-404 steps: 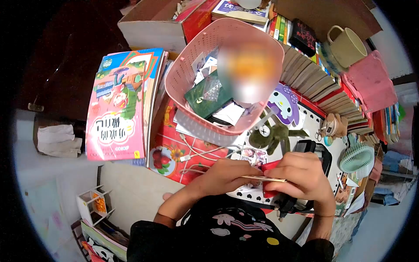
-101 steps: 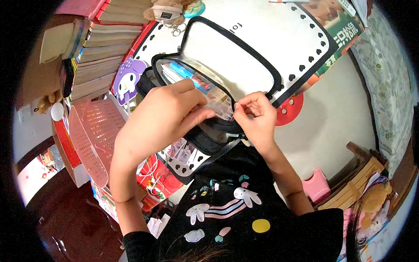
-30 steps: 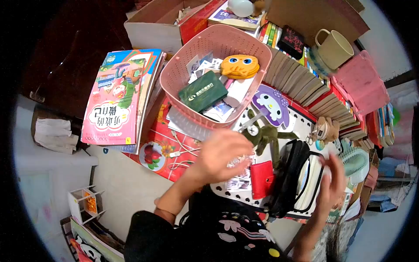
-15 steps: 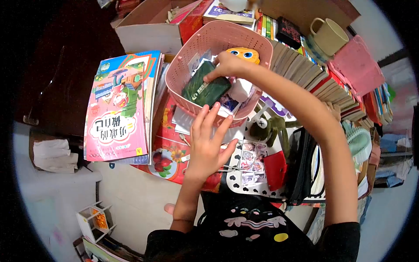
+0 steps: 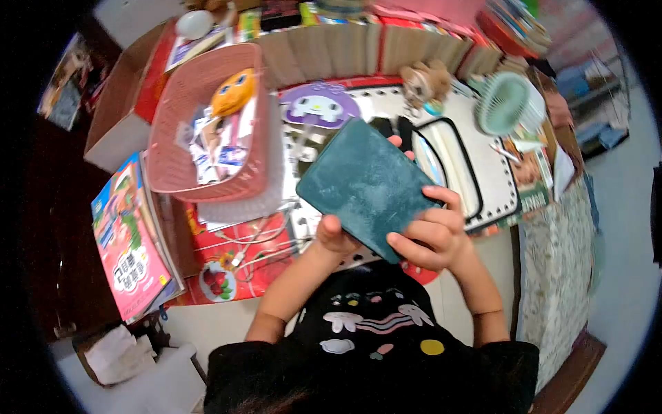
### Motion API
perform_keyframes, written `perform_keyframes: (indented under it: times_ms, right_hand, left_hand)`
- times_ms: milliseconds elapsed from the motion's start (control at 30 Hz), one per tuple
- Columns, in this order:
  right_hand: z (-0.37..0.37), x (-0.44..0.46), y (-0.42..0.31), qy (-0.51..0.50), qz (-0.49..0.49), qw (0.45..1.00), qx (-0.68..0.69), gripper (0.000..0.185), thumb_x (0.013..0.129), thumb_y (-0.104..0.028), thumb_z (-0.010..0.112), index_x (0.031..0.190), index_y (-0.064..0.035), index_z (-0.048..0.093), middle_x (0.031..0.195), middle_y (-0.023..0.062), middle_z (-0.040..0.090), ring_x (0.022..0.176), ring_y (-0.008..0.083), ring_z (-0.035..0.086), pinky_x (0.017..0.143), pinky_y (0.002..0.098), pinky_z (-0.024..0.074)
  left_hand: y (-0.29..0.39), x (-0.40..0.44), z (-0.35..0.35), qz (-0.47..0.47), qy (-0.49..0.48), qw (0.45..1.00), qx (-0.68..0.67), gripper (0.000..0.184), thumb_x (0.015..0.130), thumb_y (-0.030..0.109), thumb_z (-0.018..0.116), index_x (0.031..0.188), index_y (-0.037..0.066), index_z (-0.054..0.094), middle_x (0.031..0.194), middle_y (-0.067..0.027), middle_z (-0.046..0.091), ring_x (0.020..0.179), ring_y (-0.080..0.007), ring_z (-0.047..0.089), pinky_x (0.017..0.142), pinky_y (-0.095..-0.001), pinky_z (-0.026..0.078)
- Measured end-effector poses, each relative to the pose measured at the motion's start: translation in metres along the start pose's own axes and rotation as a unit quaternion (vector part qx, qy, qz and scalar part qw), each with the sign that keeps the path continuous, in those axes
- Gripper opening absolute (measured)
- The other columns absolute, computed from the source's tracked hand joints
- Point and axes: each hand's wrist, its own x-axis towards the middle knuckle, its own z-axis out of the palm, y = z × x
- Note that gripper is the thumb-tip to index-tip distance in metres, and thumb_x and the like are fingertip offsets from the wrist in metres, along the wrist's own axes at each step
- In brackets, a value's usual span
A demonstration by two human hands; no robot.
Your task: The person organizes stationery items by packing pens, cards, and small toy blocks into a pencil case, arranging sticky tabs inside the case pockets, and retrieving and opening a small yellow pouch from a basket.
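Note:
A dark green flat case point(image 5: 369, 186) is held up in front of my chest, above the white mat with black hearts. My left hand point(image 5: 336, 238) grips its lower left edge, with the thumb in view and some fingertips showing past the far edge. My right hand point(image 5: 438, 231) holds the lower right corner between thumb and fingers. Behind the case lies an open black-edged pouch point(image 5: 452, 165), partly covered. To the left stands the pink basket point(image 5: 162, 152), holding an orange cat-faced item point(image 5: 233, 92) and loose cards and papers point(image 5: 214, 148).
A stack of books point(image 5: 131, 252) lies at the left, by white cables point(image 5: 258, 241) on the red cloth. A purple character fan point(image 5: 321, 107) and a brown plush point(image 5: 425, 81) sit before a row of books point(image 5: 324, 52). A green fan point(image 5: 502, 103) stands right.
The green case has come out of the basket and is now held in both hands. The view has turned, so the basket appears further left.

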Motion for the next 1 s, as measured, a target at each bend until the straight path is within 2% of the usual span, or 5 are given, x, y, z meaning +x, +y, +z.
perform_keyframes:
  times_ms: [400,700,733,900,1000]
  right_hand:
    - [-0.015,-0.052,-0.029,0.125,0.466,0.842,0.24,0.075,0.054,-0.024,0.076,0.117,-0.0021,0.041,0.128,0.0214,0.029,0.12,0.0354,0.029,0.096,0.0395,0.0282]
    - [0.015,-0.082,-0.041,0.318,0.382,0.047,0.866,0.062,0.079,-0.043,0.043,0.123,0.001,0.036,0.117,0.0197,0.046,0.103,0.0323,0.05,0.088,0.0493,0.0387]
    - [0.015,-0.079,-0.041,0.309,0.385,0.04,0.869,0.062,0.079,-0.043,0.043,0.123,0.001,0.036,0.117,0.0197,0.046,0.103,0.0323,0.05,0.088,0.0493,0.0387]
    - [-0.001,-0.082,-0.015,0.022,0.589,0.757,0.283,0.04,0.084,-0.027,0.046,0.112,0.0023,0.047,0.102,0.0107,0.056,0.092,0.0161,0.054,0.076,0.0267,0.0428]
    - [-0.013,-0.06,-0.009,0.089,0.554,0.766,0.315,0.073,0.067,-0.04,0.068,0.117,0.0059,0.04,0.114,0.022,0.045,0.101,0.0299,0.051,0.082,0.0338,0.0425]
  left_hand:
    - [-0.056,-0.006,0.003,-0.13,0.023,0.99,0.051,0.104,0.061,0.078,0.04,0.13,0.002,0.022,0.125,-0.013,0.037,0.113,-0.0227,0.04,0.096,-0.0358,0.031]
    - [-0.056,0.006,-0.004,-0.143,-0.113,0.983,-0.04,0.119,0.051,0.071,0.061,0.133,0.002,0.01,0.125,-0.0238,0.034,0.116,-0.0356,0.037,0.096,-0.0446,0.032]
    - [-0.062,0.006,-0.011,-0.145,-0.147,0.969,-0.138,0.123,0.046,0.074,0.061,0.133,0.003,0.011,0.123,-0.0261,0.035,0.113,-0.0387,0.039,0.094,-0.0463,0.034]
    - [-0.054,-0.006,-0.009,-0.114,-0.002,0.982,-0.148,0.107,0.057,0.078,0.046,0.131,0.005,0.021,0.117,-0.0259,0.041,0.107,-0.0352,0.045,0.089,-0.0438,0.039]
    - [-0.055,-0.009,-0.002,-0.018,0.114,0.992,-0.047,0.082,0.074,0.069,0.031,0.13,0.008,0.024,0.119,-0.0244,0.041,0.108,-0.033,0.044,0.09,-0.0416,0.038]
